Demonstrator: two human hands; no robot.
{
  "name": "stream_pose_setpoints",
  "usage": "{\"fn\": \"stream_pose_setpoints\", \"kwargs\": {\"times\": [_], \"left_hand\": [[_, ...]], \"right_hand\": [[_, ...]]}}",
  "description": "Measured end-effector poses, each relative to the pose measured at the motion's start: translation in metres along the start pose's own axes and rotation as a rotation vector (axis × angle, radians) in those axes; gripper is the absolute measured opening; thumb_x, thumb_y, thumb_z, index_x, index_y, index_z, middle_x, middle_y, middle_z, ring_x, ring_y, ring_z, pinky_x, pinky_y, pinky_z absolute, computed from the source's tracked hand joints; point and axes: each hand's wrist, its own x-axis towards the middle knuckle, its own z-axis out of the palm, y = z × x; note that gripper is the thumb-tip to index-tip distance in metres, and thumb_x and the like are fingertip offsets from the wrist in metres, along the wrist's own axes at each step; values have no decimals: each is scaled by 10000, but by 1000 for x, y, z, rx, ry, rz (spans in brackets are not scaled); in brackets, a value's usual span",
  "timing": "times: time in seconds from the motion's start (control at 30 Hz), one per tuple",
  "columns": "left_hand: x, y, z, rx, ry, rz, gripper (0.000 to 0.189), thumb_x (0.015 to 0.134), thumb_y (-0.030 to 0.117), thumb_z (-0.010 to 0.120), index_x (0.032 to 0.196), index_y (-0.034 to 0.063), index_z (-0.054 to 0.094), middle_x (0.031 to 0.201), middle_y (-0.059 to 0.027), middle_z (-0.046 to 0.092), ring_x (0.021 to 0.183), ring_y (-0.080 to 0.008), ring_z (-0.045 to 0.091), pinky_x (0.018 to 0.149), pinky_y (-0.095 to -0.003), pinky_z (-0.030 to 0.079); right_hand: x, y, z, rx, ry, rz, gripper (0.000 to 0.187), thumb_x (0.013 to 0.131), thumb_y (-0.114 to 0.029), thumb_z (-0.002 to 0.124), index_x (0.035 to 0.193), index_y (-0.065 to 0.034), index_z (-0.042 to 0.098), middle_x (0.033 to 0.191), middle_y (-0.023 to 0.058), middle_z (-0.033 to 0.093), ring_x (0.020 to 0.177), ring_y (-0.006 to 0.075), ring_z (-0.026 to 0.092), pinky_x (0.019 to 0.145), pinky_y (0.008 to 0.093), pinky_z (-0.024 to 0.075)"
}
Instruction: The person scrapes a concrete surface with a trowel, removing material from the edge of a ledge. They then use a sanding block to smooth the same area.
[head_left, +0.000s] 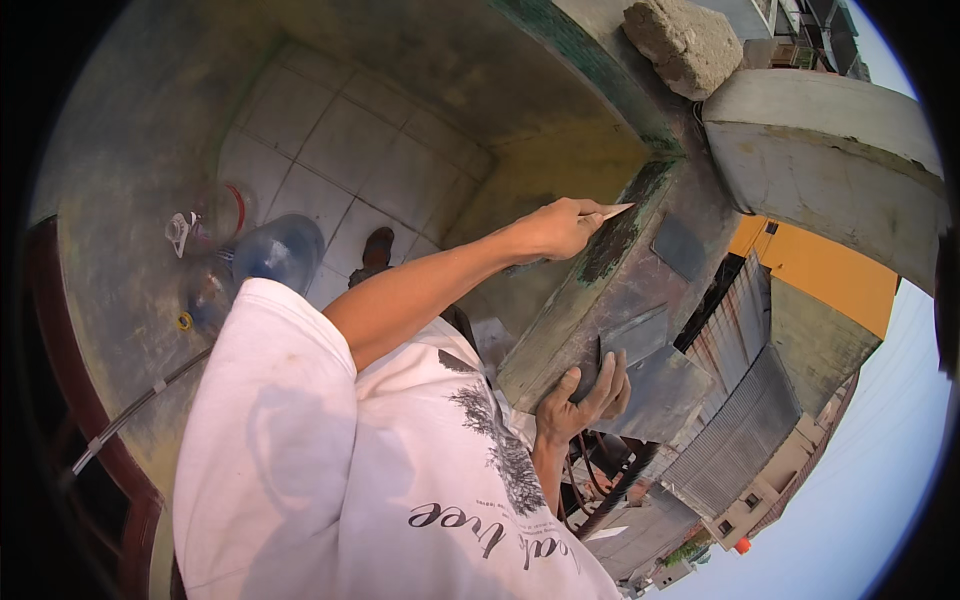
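Note:
My left hand (568, 229) reaches across to a concrete ledge (555, 326). It pinches a thin, pale, pointed piece (618, 211), whose tip is at a dark patch of flaking green paint (619, 240) on the ledge's inner edge. What the piece is made of cannot be told. Nearer to me, my right hand (589, 401) rests at the ledge with its fingers apart, beside a grey flat sheet (636, 335). Another dark flat square (678, 247) lies on the ledge top, right of the paint patch.
A rough stone block (682, 46) sits on the wall top, near a thick concrete column (817, 142). Below are floor tiles (330, 150), a foot (378, 246) and a bluish clear plastic container (279, 251). Beyond the ledge are corrugated roofs (739, 409) at a lower level.

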Motion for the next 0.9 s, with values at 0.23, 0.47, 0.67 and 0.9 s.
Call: {"fn": "stream_pose_setpoints", "kwargs": {"times": [0.23, 0.47, 0.67, 0.9], "left_hand": [[-2, -20, -9, 80, -45, -71, 443, 1120, 319, 498, 1510, 127, 585, 1306, -179, 709, 1004, -259, 702, 914, -388, 550], [-20, -33, 15, 68, 2, 219, 441, 1126, 320, 461, 1512, 140, 576, 1428, -188, 653, 1324, -362, 617, 1109, -453, 477], [28, 36, -14, 40, 8, -64, 442, 1139, 331, 426, 1519, 161, 576, 1285, -215, 715, 1137, -323, 708, 995, -437, 532], [9, 22, -3, 26, -56, -9, 426, 1148, 280, 409, 1544, 214, 554, 1180, -173, 765, 1034, -308, 754, 914, -436, 573]], "right_hand": [[13, -6, 3, -23, -120, 111, 532, 1110, -462, 417, 1452, -101, 606, 1569, 181, 502, 1398, 418, 434, 1157, 564, 308], [14, -8, 8, -19, -105, 145, 540, 1108, -473, 418, 1443, -100, 617, 1576, 178, 493, 1395, 398, 446, 1155, 551, 307], [18, -7, 5, -2, -130, 136, 552, 1104, -489, 420, 1456, -108, 606, 1583, 173, 483, 1393, 390, 446, 1153, 540, 295], [11, -4, 2, 8, -148, 183, 551, 1102, -495, 415, 1472, -125, 587, 1599, 161, 464, 1410, 389, 411, 1161, 538, 268]]}}
